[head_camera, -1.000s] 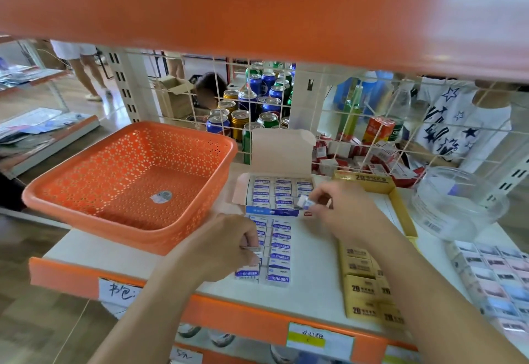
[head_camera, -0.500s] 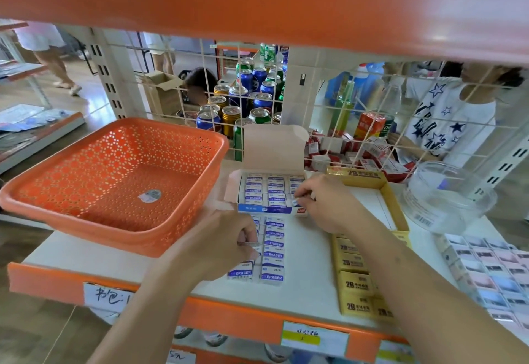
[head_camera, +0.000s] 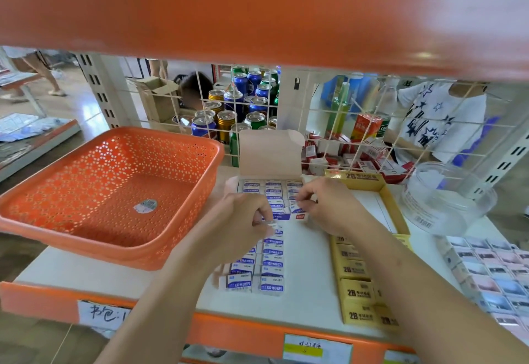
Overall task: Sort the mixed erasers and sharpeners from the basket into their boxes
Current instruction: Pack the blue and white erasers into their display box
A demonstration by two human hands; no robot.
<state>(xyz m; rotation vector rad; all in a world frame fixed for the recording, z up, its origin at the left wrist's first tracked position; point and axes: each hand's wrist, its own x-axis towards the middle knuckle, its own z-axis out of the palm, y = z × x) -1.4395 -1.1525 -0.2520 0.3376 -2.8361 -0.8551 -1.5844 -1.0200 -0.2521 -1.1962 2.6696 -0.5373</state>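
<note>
An orange perforated basket (head_camera: 86, 186) sits at the left of the white shelf, holding only a round sticker. An open eraser box (head_camera: 270, 189) with its flap up stands mid-shelf, filled with white-and-blue erasers. My right hand (head_camera: 323, 206) pinches one eraser at the box's front right corner. My left hand (head_camera: 243, 220) pinches another small eraser just in front of the box. Two rows of loose erasers (head_camera: 272, 263) lie on the shelf below my hands. A yellow 2B box (head_camera: 392, 206) stands open at the right, with 2B erasers (head_camera: 357, 292) lined in front.
A clear plastic tub (head_camera: 446, 200) lies at the far right, with rows of pastel erasers (head_camera: 492, 275) in front of it. A wire grid (head_camera: 329, 123) backs the shelf; cans, cartons and people show behind it. An orange shelf (head_camera: 257, 14) hangs overhead.
My left hand has lifted from the loose rows up toward the box front with an eraser. My right hand stayed at the box's front right corner. The camera shifted slightly.
</note>
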